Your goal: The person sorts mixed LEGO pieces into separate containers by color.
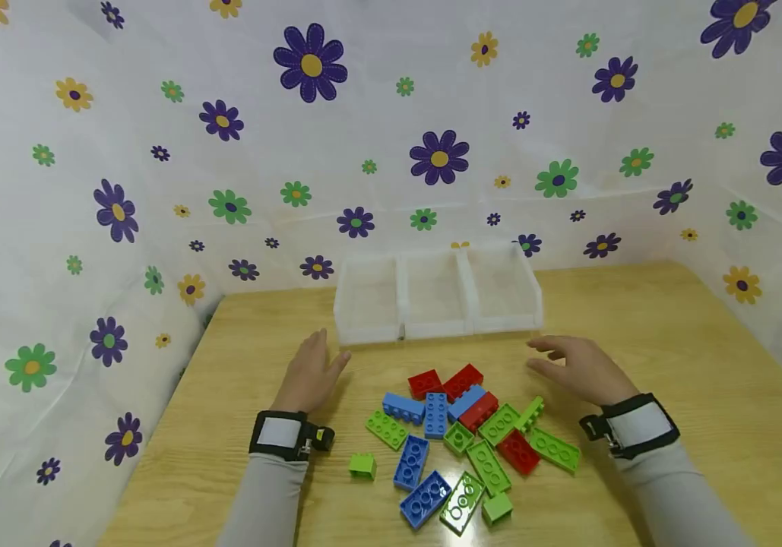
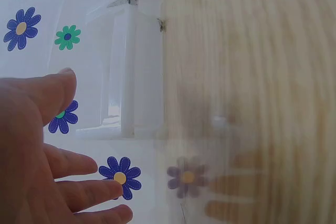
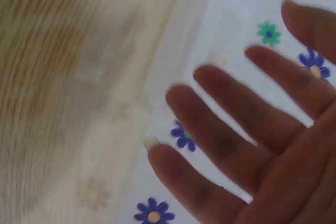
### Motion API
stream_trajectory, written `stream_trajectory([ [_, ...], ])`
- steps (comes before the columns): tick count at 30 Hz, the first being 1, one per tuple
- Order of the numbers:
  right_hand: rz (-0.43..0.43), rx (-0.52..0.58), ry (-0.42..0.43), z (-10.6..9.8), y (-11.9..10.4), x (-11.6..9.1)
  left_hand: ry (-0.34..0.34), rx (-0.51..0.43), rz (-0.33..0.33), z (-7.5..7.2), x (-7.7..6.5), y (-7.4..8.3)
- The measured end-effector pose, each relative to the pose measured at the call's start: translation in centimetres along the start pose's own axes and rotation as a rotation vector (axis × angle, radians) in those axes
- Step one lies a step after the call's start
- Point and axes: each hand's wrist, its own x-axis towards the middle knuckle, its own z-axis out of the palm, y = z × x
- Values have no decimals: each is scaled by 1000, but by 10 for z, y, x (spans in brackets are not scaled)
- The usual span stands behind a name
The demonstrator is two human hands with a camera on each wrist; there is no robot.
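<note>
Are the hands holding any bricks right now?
No, the left hand and right hand are both apart from the bricks, which lie on the table.

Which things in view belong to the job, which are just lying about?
Likely the job, being nearest the hands:
red bricks
blue bricks
green bricks
white three-compartment tray
left hand, right hand, both holding nothing

Likely just surroundings:
wooden table
flowered cloth
wrist straps
</note>
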Motion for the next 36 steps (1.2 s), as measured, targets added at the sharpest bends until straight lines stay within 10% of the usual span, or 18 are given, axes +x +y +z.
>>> stream_trajectory([
  [7,-88,90,-256,4,-10,-21,-30,-45,-4,3,9,1],
  [15,-136,4,-232,12,-11,-17,-11,-193,-69,-2,28,3],
  [21,-111,31,-241,1,-6,-13,132,-356,-159,3,41,2],
  [29,-44,330,-54,-33,1,43,272,-346,-206,6,46,7],
  [36,-21,131,58,-40,-12,112,288,-342,-199,7,50,11],
])
